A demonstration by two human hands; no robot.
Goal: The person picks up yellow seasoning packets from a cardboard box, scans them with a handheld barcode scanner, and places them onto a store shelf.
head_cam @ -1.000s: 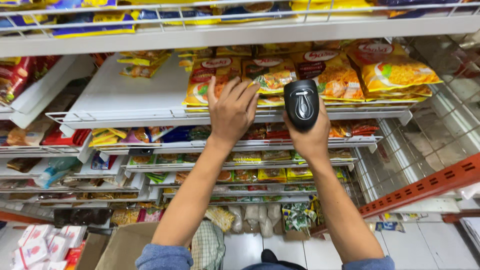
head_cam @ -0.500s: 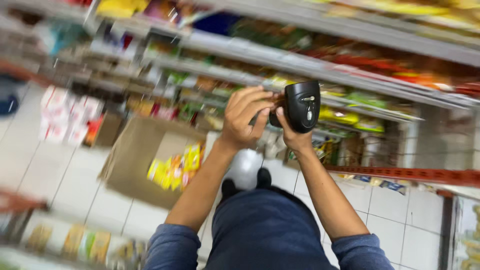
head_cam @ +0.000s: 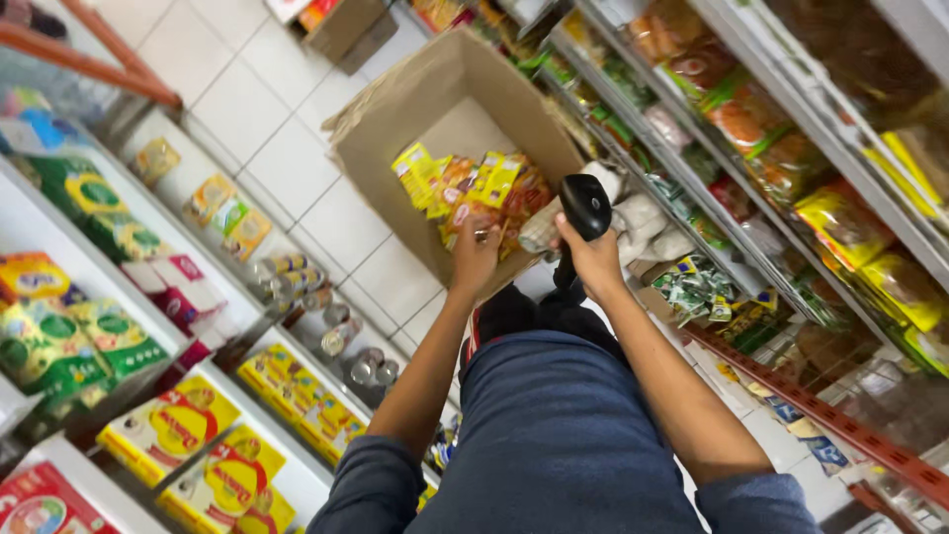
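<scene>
- Nearest the camera, the person's lap in blue-grey cloth [head_cam: 563, 435] fills the lower middle, with both forearms stretching away from it toward the floor.
- The right hand [head_cam: 593, 259] has its fingers wrapped tight around the grip of a black handheld scanner [head_cam: 585, 205], whose rounded head stands up above the knuckles.
- The left hand [head_cam: 474, 255], just beside the right, reaches over the near edge of the box; its fingers are curled narrow, and whether they pinch anything cannot be told.
- Just past both hands, an open cardboard box [head_cam: 395, 119] stands on the white tiled floor [head_cam: 277, 168], holding a heap of yellow and orange snack packets [head_cam: 474, 188] against its far side.
- To the right of the box, store shelves [head_cam: 791, 129] run away, stocked with orange and yellow bags.
- To the left, lower shelves [head_cam: 129, 297] carry yellow boxes, green packs and tins.
</scene>
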